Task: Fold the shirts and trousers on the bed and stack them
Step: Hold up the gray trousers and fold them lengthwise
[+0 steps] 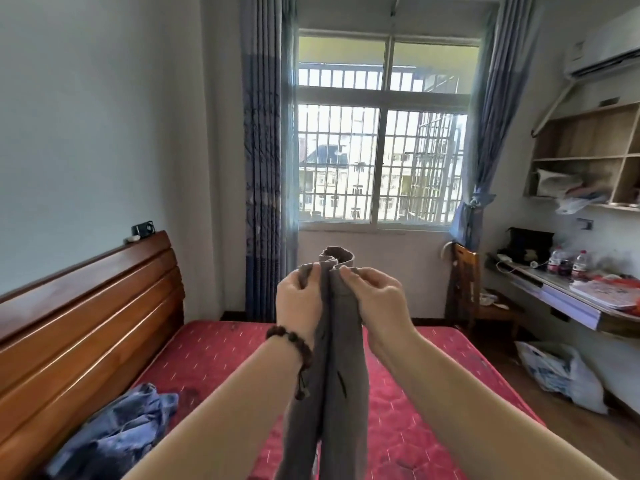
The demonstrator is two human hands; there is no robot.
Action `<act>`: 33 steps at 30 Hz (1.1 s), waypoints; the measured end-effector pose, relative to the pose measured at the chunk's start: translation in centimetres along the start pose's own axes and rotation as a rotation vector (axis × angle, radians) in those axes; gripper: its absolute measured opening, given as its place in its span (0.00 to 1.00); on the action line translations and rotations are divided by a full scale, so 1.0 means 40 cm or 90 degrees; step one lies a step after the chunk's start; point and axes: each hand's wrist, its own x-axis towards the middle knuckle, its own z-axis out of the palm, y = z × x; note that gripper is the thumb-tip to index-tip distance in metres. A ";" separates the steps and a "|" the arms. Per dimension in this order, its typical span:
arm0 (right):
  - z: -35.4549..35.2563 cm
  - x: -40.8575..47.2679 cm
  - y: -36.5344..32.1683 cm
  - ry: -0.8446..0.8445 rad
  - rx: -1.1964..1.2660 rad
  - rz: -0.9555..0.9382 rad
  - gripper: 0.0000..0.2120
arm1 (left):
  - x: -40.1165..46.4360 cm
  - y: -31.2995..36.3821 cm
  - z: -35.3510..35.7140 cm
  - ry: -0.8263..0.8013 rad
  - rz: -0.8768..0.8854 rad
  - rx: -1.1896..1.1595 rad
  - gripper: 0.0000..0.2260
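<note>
Above the bed (214, 344), grey trousers (337, 341) are being held up in the air by both hands, the waistband uppermost and the legs hanging down side by side out of the lower edge of the view. The waistband is being pinched by the left hand (299, 299) on its left side, thumb in front, and by the right hand (375, 297) on its right side, fingers curled over the cloth. A beaded bracelet (294, 344) is being worn on the left wrist. Blue clothes (114, 434) are lying crumpled on the red mattress, near the wooden headboard (86, 323). A window (381, 133) is being framed by blue curtains (263, 150). At right, bottles (568, 265) are standing on a bench (561, 299).
</note>
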 end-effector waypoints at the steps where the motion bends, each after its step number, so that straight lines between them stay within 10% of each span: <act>1: 0.002 -0.031 -0.012 -0.008 0.002 0.019 0.03 | -0.038 0.014 0.011 -0.035 -0.002 0.025 0.12; 4: -0.034 -0.118 -0.064 -0.033 0.061 0.093 0.03 | -0.139 0.046 0.014 -0.137 0.006 0.051 0.23; 14: -0.187 -0.424 -0.236 -0.297 0.118 0.170 0.15 | -0.480 0.141 -0.020 -0.216 0.007 0.055 0.12; 18: -0.264 -0.459 -0.275 -0.149 -0.287 -0.204 0.11 | -0.571 0.226 -0.060 -0.134 0.043 0.106 0.11; 20: -0.329 -0.439 -0.284 -0.037 -0.354 -0.251 0.30 | -0.595 0.292 -0.090 -0.148 0.047 0.072 0.10; 23: -0.402 -0.434 -0.280 -0.219 -0.114 0.030 0.56 | -0.606 0.401 -0.124 -0.171 0.086 0.051 0.11; 26: -0.388 -0.460 -0.312 -0.417 -0.003 0.080 0.33 | -0.599 0.491 -0.141 -0.182 0.129 0.069 0.10; 29: -0.325 -0.464 -0.403 -0.305 0.036 -0.049 0.09 | -0.584 0.579 -0.158 -0.155 0.182 0.061 0.07; 33: -0.251 -0.457 -0.508 -0.225 0.102 -0.163 0.06 | -0.549 0.631 -0.214 -0.185 0.178 0.004 0.11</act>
